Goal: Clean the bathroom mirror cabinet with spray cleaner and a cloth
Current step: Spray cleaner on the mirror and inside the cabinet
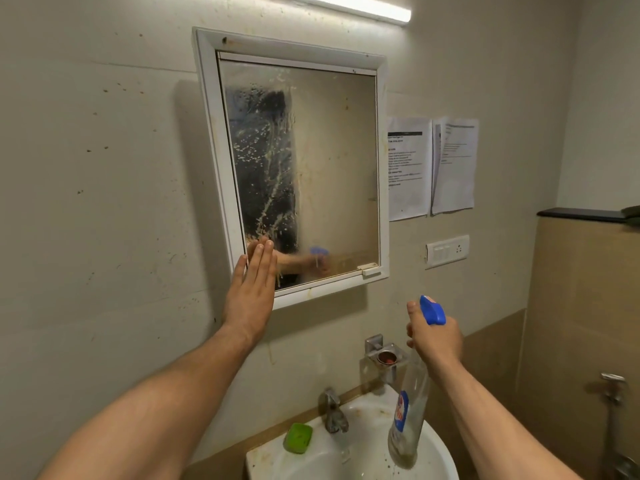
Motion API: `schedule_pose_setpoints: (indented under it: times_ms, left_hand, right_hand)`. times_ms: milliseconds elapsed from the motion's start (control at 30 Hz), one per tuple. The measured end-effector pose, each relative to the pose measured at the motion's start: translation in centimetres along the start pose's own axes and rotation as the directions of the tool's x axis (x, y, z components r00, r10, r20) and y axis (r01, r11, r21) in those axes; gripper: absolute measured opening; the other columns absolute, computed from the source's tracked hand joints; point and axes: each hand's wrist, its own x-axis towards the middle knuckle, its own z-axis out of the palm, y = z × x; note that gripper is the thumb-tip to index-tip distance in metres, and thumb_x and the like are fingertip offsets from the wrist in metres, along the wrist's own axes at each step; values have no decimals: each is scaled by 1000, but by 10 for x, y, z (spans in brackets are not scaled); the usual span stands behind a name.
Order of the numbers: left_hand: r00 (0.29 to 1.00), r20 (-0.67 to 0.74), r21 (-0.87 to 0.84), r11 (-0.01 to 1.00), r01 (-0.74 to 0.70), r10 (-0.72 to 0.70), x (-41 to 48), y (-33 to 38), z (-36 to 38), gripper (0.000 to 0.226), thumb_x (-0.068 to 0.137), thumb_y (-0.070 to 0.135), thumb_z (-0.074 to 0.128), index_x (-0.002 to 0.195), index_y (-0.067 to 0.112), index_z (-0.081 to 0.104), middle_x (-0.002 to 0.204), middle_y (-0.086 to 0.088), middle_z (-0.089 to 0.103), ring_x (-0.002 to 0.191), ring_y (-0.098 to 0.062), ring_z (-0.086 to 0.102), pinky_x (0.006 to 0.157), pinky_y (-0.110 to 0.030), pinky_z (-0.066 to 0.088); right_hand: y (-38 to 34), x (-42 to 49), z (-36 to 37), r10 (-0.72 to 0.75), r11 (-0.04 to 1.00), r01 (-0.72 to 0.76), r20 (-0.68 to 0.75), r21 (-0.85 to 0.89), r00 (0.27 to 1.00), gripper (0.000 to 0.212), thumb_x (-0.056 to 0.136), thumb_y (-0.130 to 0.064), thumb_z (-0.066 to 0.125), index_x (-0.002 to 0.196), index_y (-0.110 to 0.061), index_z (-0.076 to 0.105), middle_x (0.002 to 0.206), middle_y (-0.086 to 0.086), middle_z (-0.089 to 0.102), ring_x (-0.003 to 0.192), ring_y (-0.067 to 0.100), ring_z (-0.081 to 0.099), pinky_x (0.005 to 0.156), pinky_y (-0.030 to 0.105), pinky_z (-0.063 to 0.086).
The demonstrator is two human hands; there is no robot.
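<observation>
The cabinet (207, 98) hangs on the wall above the sink, its white frame holding a mirror (346, 161). The glass is dirty, most of all on its left half, where pale droplets and streaks run down it. A small white catch sits at the frame's lower right corner.

The left hand (251, 292) lies flat on the cabinet's lower left corner. Its fingers are straight and pressed together, their tips on the glass and the palm over the frame.

The right hand (436, 337) is below the cabinet's lower right corner and apart from it, fingers curled round the neck of the bottle (407, 420). The bottle's blue spray head (433, 311) rises above the knuckles and points up toward the mirror. Its clear body hangs down over the sink (440, 455).

A green pad (298, 438) lies on the sink's rim, just left of the tap (333, 410); whether it is a sponge or a folded cloth I cannot tell. A metal holder (386, 355) is fixed to the wall above the tap, behind the bottle.

Right of the cabinet two printed sheets (408, 168) hang on the wall, with a switch plate (446, 251) below them. A tube light (363, 6) glows above the cabinet.
</observation>
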Motion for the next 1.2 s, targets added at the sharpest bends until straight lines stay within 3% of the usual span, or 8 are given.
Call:
schedule_pose_setpoints:
  times_ms: [100, 233, 367, 433, 667, 900, 1033, 1200]
  left_hand:
    - [1000, 1, 25, 1000, -11, 11, -2, -5, 6, 111, 96, 20, 61, 149, -6, -33, 155, -29, -43, 147, -42, -37, 125, -55, -11]
    - [999, -36, -1, 1000, 23, -23, -6, -13, 13, 118, 96, 38, 65, 150, -6, -30, 156, -27, -42, 147, -41, -37, 126, -53, -9]
    - [997, -44, -47, 997, 64, -67, -13, -21, 18, 137, 85, 63, 69, 151, -7, -28, 157, -28, -41, 148, -42, -35, 126, -53, -10]
    - [994, -52, -76, 993, 95, -100, -15, -24, 20, 143, 80, 72, 68, 151, -8, -28, 157, -28, -40, 149, -42, -33, 126, -53, -10]
    - [988, -89, -113, 987, 117, -128, -18, -36, 35, 147, 72, 81, 66, 155, -6, -19, 161, -28, -33, 153, -41, -26, 127, -54, -2]
    - [991, -93, -141, 987, 80, -93, -20, -43, 42, 151, 73, 84, 61, 150, -6, -32, 161, -25, -35, 154, -40, -24, 127, -53, -2]
    - [990, -129, -150, 988, 30, -50, -24, -43, 42, 134, 83, 86, 44, 154, -4, -24, 162, -24, -34, 153, -39, -26, 127, -53, -3]
    - [974, -216, -225, 967, -116, 66, -21, -23, 27, 89, 103, 56, 39, 163, 5, -3, 169, -18, -19, 157, -33, -18, 126, -49, -11]
  right_hand:
    - [7, -12, 15, 12, 1000, -12, 67, 0, 998, 43, 96, -47, 66, 83, -7, 68, 76, 12, 71, 65, 22, 65, 55, 30, 52]
    - [7, -35, 38, 18, 1000, -14, 170, -21, 985, 41, 95, -49, 66, 78, -12, 64, 69, 8, 67, 63, 20, 66, 53, 26, 51]
    - [2, -66, 63, -39, 997, 57, 341, -44, 939, 36, 95, -47, 67, 82, -14, 66, 80, 12, 74, 70, 22, 70, 75, 41, 63]
    - [-1, -82, 75, -69, 989, 117, 413, -92, 908, 39, 95, -49, 67, 79, -13, 66, 71, 10, 70, 65, 22, 68, 75, 43, 63]
    - [-10, -132, 114, -139, 980, 193, 510, -54, 849, 29, 95, -47, 67, 83, -21, 65, 79, 8, 71, 82, 29, 73, 78, 44, 63]
    - [-25, -140, 128, -229, 960, 278, 520, -17, 823, 31, 96, -48, 66, 82, -21, 65, 78, 11, 70, 79, 29, 72, 77, 41, 64]
    - [-32, -132, 125, -245, 962, 274, 426, -6, 871, 38, 95, -50, 66, 77, -17, 65, 73, 11, 69, 74, 30, 71, 73, 44, 63]
    - [-27, -118, 111, -209, 978, 199, 315, 62, 926, 39, 95, -46, 68, 91, -7, 65, 83, 18, 70, 81, 34, 71, 76, 56, 61]
